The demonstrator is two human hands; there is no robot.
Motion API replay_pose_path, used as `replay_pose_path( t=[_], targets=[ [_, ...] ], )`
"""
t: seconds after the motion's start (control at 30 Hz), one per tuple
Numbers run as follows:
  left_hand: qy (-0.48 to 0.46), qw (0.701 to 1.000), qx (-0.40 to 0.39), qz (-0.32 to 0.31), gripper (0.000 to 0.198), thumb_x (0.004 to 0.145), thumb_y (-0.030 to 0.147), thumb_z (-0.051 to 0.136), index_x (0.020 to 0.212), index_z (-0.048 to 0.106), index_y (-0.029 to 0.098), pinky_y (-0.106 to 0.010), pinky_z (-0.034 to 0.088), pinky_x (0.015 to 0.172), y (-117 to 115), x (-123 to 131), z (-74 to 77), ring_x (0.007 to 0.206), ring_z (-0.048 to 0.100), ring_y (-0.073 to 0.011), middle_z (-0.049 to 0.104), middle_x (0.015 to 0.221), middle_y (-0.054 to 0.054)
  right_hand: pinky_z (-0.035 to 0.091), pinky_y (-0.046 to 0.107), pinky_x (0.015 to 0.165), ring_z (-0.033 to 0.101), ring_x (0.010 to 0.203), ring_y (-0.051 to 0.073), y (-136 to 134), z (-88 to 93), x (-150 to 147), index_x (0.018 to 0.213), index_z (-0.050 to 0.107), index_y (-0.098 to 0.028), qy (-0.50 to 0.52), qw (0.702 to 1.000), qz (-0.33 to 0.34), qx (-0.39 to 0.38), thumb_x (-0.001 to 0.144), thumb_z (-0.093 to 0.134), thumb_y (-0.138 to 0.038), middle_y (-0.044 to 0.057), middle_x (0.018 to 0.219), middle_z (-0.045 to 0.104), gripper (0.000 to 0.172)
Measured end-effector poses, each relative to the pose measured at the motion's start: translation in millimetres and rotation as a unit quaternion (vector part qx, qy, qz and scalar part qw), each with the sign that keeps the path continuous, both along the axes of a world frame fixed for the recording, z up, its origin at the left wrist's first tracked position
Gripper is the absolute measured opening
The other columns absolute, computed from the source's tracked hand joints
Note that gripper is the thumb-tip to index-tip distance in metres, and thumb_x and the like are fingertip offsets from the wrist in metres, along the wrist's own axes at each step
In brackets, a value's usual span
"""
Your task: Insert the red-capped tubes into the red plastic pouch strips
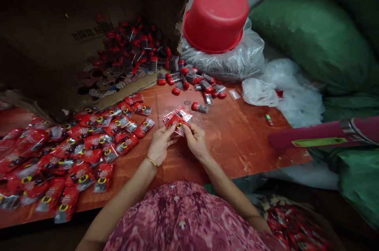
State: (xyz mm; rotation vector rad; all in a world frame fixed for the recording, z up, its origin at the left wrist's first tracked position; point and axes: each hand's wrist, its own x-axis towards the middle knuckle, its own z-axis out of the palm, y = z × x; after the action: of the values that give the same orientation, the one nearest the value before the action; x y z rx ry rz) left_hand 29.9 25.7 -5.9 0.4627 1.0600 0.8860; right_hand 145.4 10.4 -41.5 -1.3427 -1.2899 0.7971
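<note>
The 2 bare hands of the person meet above the table [233, 144], near its front middle. The left hand [160, 146] is narrow: its thumb and fingers pinch the lower left side of a red printed packet [177, 120]. The right hand [195, 139] is also narrow, and it pinches the same packet at the lower right side. The packet is therefore between the 2 hands, lifted toward the person, with its partly transparent film catching some light. A gold-coloured bracelet [152, 161] is around the left wrist.

Just beyond the packet, to the right, 1 small bottle [200, 107] with a red cap lies on its side. Behind it there is a loose group of similar bottles [207, 85], and many more are heaped inside the open cardboard box [44, 45]. On the left part of the table, a large pile of filled packets [97, 140] is spread, and some of them overlap the others.

Farther back, a red basin [220, 14] stands upside down on a big transparent bag [233, 65]. To the right of this bag are white plastic bags [260, 92] and a green sack [304, 34]. A small green object [268, 119] lies near the right end of the table; I cannot tell what it is.
</note>
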Motion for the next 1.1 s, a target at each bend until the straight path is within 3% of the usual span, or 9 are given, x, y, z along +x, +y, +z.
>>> replay_pose_path(
  t=[0.1, 0.2, 0.33, 0.4, 0.47, 0.57, 0.7, 0.87, 1.1],
  targets=[
    [-0.001, 1.0, -0.005, -0.003, 0.035, 0.051, 0.038, 0.08, 0.072, 0.066, 0.014, -0.022, 0.046, 0.059, 3.7, -2.6, -1.3, 0.058, 0.062, -0.0112, 0.068, 0.064, -0.001, 0.038, 0.024, 0.051, 0.044, 0.053, 0.012, 4.8, -1.8, 5.9, 0.064, 0.055, -0.019, -0.039, 0.999, 0.024, -0.001, 0.086, 0.042, -0.039, -0.002, 0.055, 0.048, 0.032],
    [0.005, 1.0, -0.01, 0.018, 0.031, 0.053, 0.036, 0.08, 0.067, 0.064, 0.013, -0.021, 0.045, 0.059, 8.4, -3.1, -0.6, 0.055, 0.061, -0.0101, 0.067, 0.06, -0.001, 0.042, 0.026, 0.058, 0.051, 0.061, 0.015, 18.4, -0.4, 27.3, 0.073, 0.059, -0.02, -0.165, 0.986, 0.036, 0.016, 0.09, 0.035, -0.037, 0.001, 0.064, 0.057, 0.034],
    [-0.007, 0.999, -0.016, 0.033, 0.029, 0.057, 0.035, 0.078, 0.071, 0.063, 0.015, -0.019, 0.044, 0.057, 13.9, -5.1, 2.5, 0.057, 0.061, -0.0096, 0.068, 0.063, 0.0, 0.041, 0.039, 0.083, 0.052, 0.097, 0.026, 49.8, -1.9, 75.8, 0.109, 0.056, -0.013, -0.436, 0.899, -0.035, -0.006, 0.083, 0.047, -0.029, 0.014, 0.108, 0.062, 0.032],
    [-0.017, 0.999, -0.02, 0.03, 0.027, 0.059, 0.035, 0.077, 0.071, 0.062, 0.016, -0.019, 0.043, 0.055, 14.9, -6.3, 4.2, 0.056, 0.061, -0.0096, 0.068, 0.063, 0.0, 0.04, 0.042, 0.083, 0.049, 0.101, 0.03, 61.5, -7.1, 95.4, 0.113, 0.055, -0.012, -0.508, 0.859, -0.036, -0.05, 0.08, 0.051, -0.026, 0.017, 0.115, 0.06, 0.035],
    [-0.023, 0.999, -0.03, 0.024, 0.025, 0.061, 0.034, 0.076, 0.069, 0.062, 0.016, -0.019, 0.043, 0.053, 14.4, -7.0, 6.0, 0.054, 0.06, -0.0094, 0.067, 0.062, 0.0, 0.04, 0.042, 0.08, 0.05, 0.1, 0.03, 63.3, -12.8, 105.3, 0.109, 0.058, -0.012, -0.524, 0.848, -0.034, -0.07, 0.081, 0.049, -0.024, 0.017, 0.111, 0.062, 0.031],
    [-0.033, 0.998, -0.042, 0.023, 0.023, 0.063, 0.033, 0.075, 0.067, 0.061, 0.015, -0.018, 0.043, 0.053, 12.1, -7.5, 8.5, 0.053, 0.06, -0.0089, 0.067, 0.061, 0.0, 0.044, 0.037, 0.073, 0.057, 0.085, 0.025, 44.1, -13.6, 102.1, 0.105, 0.059, -0.013, -0.431, 0.9, -0.055, -0.045, 0.085, 0.043, -0.027, 0.014, 0.095, 0.067, 0.029],
    [-0.037, 0.998, -0.044, 0.024, 0.023, 0.061, 0.031, 0.077, 0.066, 0.061, 0.015, -0.018, 0.044, 0.054, 9.5, -7.3, 10.4, 0.053, 0.06, -0.0085, 0.067, 0.06, 0.0, 0.046, 0.026, 0.056, 0.057, 0.059, 0.014, -5.9, 9.8, 79.8, 0.099, 0.06, -0.018, -0.199, 0.98, -0.02, 0.002, 0.086, 0.043, -0.032, 0.003, 0.074, 0.066, 0.026],
    [-0.035, 0.999, -0.03, 0.01, 0.027, 0.057, 0.034, 0.079, 0.067, 0.063, 0.015, -0.02, 0.045, 0.06, 5.7, -5.8, 8.7, 0.057, 0.06, -0.0091, 0.067, 0.063, 0.0, 0.045, 0.021, 0.051, 0.057, 0.056, 0.011, -43.9, 40.9, 54.4, 0.088, 0.063, -0.02, -0.129, 0.99, 0.058, 0.007, 0.084, 0.048, -0.028, 0.0, 0.068, 0.064, 0.018],
    [-0.028, 1.0, -0.001, 0.007, 0.038, 0.047, 0.039, 0.082, 0.07, 0.065, 0.014, -0.021, 0.046, 0.064, 2.8, -11.4, 5.2, 0.062, 0.061, -0.0093, 0.068, 0.066, 0.0, 0.043, 0.02, 0.048, 0.053, 0.052, 0.01, -38.5, 31.8, 42.4, 0.087, 0.064, -0.019, -0.07, 0.996, 0.057, -0.013, 0.083, 0.049, -0.029, -0.001, 0.066, 0.061, 0.019]
  ],
)
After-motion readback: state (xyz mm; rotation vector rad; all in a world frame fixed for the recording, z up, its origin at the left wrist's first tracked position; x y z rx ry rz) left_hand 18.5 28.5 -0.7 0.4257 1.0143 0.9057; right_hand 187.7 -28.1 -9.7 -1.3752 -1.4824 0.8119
